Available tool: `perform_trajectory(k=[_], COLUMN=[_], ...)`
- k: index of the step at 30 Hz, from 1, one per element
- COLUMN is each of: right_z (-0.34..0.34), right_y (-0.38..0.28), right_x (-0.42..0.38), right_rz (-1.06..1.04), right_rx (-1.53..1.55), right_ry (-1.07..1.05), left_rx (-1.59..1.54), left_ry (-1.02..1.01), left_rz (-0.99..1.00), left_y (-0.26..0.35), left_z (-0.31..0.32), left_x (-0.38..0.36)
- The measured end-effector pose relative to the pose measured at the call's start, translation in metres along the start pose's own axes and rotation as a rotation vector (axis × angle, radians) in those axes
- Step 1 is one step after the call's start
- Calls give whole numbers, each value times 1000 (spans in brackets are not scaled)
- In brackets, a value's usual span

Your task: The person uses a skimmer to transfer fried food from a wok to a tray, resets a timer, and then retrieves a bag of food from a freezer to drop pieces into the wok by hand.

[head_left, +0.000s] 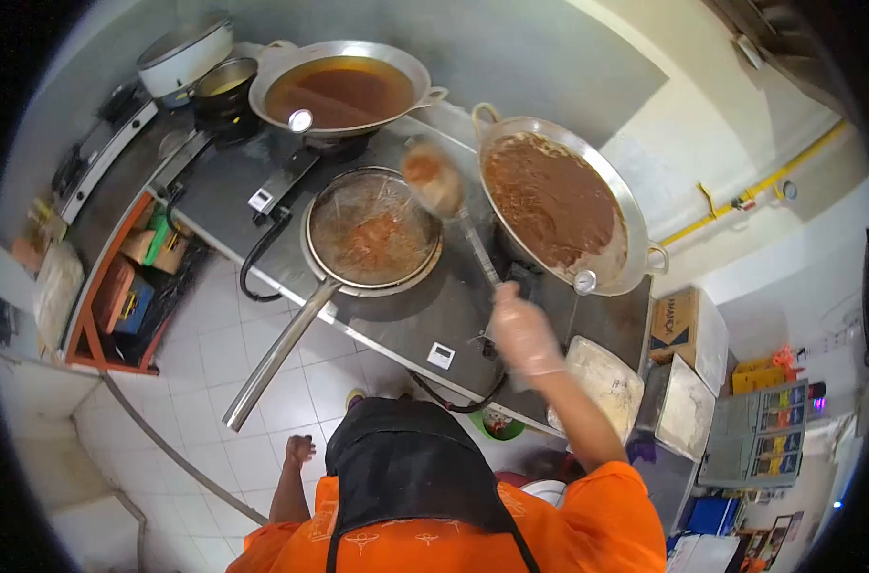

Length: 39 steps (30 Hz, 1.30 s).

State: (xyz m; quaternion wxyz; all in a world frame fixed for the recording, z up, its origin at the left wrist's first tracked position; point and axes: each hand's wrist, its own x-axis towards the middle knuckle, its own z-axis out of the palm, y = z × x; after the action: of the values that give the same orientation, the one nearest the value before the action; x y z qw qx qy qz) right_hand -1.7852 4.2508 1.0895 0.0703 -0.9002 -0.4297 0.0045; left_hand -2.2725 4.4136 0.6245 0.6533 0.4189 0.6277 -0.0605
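Note:
My right hand (527, 329), in a clear plastic glove, is closed around the handle of a long metal skimmer (475, 244). The skimmer's blurred head carries a reddish-brown mass and hangs between the round mesh strainer (377, 229) and the wok of frothy brown oil (556, 205). Brown bits lie in the strainer, which rests over a metal bowl, its long handle (284, 353) jutting past the counter edge. A dial thermometer (585, 281) is at that wok's near rim. Down by my left side, my bare left hand (301, 448) hangs over the floor, fingers loosely bent, holding nothing visible.
A second wok (419, 72) of dark oil stands at the back, with a thermometer (301, 120). Pots (222, 88) sit to its left. Small digital displays (441, 355) lie on the counter (396, 325). Stained trays (602, 387) are at right. A yellow gas pipe (769, 181) runs along the wall.

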Motion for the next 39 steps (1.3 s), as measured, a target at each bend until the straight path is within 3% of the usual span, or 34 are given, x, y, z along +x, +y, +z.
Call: perform_trajectory(k=[1,2,4,8,10,12,13,14,15,16,18,20,22,24,26,28,30,34,35,37,39], right_z=[35,65,85,80,85,73,47,21,0,-31,-87,-119,-137,-157,-129,-120,-121,-95,-92,-90,-116], right_y=[-19,-25,-33,-28,-12,-8,-12,-14,-9,-4,18,67,132,172,270,304,310,349,353,359,306], right_x=[2,3,12,25,37,37,32,28,22,15,1,-5,-5,2,2,3,-5,-2,3,7,7], right_rz=[-91,-174,-123,-220,-264,-202,-197,-188,-149,-107,51,114,164,476,542,598,551,398,166,-78,423], right_rx=[-151,-297,-265,-379,-350,-319,-296,-275,-370,-386,-266,-330,-469,-337,-353,-366,-411,-374,-471,-566,-16], right_ry=[10,62,38,97,106,109,71,36,-37,-25,210,258,170,61,96,138,-121,-364,-529,-688,-577], left_rx=[-259,-3,-314,-318,-459,-558,-60,-426,43,69,126,146,141,120,95,53,91,137,143,144,155], left_ry=[-119,-5,-301,-210,-218,-463,-91,-342,-5,-37,1,28,-4,-52,-101,-20,1,26,32,39,69], left_rz=[42,100,200,199,76,-104,-90,-144,126,148,-12,-87,-81,-80,-81,70,95,134,113,91,77], left_y=[-5,6,12,-10,-27,-64,-77,-76,-48,-27,-39,-54,-35,-2,30,54,76,102,100,92,73], left_z=[-6,4,-10,-21,-24,-41,-23,-31,-20,-15,-9,-5,1,5,12,23,29,35,33,33,29], left_x=[5,-1,-11,-1,-10,13,19,12,-41,-76,-47,-22,-17,-19,-26,-38,-39,-58,-59,-61,-61])
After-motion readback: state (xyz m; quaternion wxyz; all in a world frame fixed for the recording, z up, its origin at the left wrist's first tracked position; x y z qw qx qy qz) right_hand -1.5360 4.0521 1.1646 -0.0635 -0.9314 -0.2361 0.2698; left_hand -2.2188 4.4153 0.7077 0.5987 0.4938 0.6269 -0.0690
